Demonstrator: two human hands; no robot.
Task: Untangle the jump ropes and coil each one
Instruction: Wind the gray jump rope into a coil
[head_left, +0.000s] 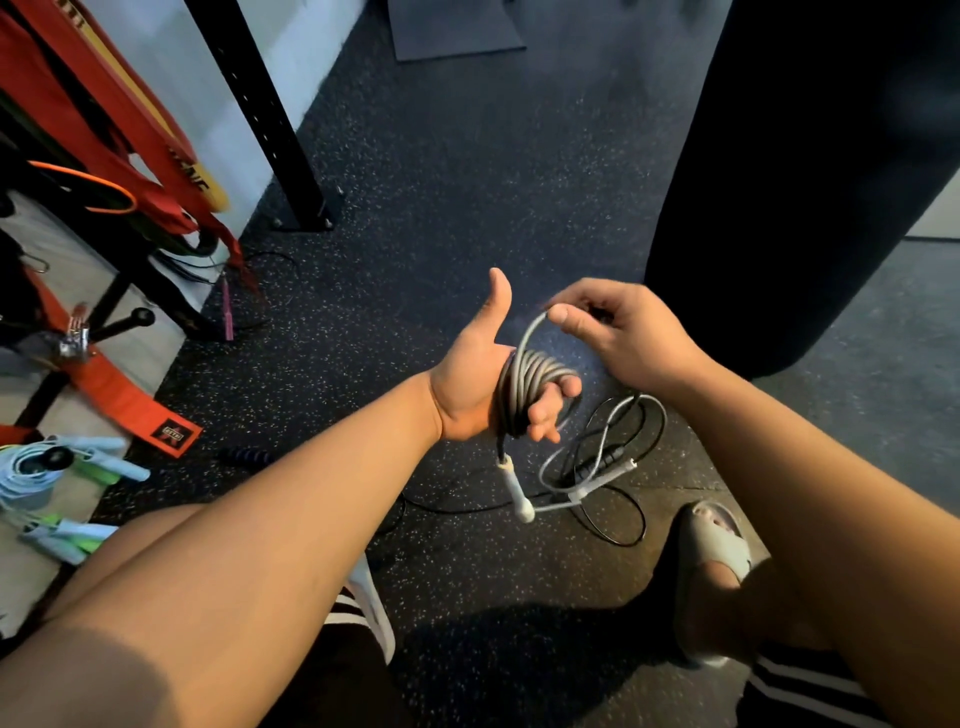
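Observation:
A grey jump rope (524, 387) is wound in several turns around my left hand (475, 379), whose thumb points up while the fingertips curl over the coil. One white handle (514, 488) of this rope dangles below that hand. My right hand (623, 332) pinches the free stretch of the grey rope between thumb and fingers, just above and to the right of the coil. More rope lies on the floor under my hands: a pale grey rope (613, 457) with a white handle and a thin black rope (618, 519) crossing it in loose loops.
A black punching bag (800, 171) hangs at the right. A black rack post (270, 119) is bolted to the speckled rubber floor (467, 182). Red straps (119, 156) hang at the left; coiled light-blue and green ropes (67, 467) lie below them. My sandalled foot (711, 545) is near the floor ropes.

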